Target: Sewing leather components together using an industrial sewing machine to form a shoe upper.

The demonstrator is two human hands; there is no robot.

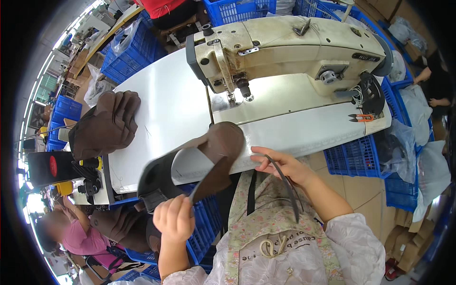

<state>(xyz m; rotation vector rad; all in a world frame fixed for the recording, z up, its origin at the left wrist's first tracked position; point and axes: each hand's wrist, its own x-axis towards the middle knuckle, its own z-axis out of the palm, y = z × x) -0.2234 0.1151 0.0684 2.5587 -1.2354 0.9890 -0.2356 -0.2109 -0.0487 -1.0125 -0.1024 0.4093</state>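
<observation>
Table [166,109]: white top, near edge runs from lower left up to the right, just ahead of both hands. Open white surface left of the sewing machine [289,52], between it and the brown pile [107,123] at the table's left edge. Machine fills the right half of the top; a narrow bare strip lies in front of it. Snips [362,117] with orange handles sit close to the right edge.

Crates [361,159]: blue, crowded on all sides — under the table, to its right, behind it, off to the left. Too many and too overlapped for a sure count. Bare floor shows only lower right.

Counts: one machine, one pile of brown pieces, one pair of snips, one brown upper [199,159] in hand, one dark strap [287,185]. One other person [71,232] in pink, lower left, seated.

Left hand [175,219]: clenched round the upper's lower end, fingers curled tight. The upper is held up over the table's near edge, its rounded end reaching toward the machine bed.

Right hand [280,164]: fingers pinched on the strap's top end, at the table edge; the strap hangs down over the apron.
</observation>
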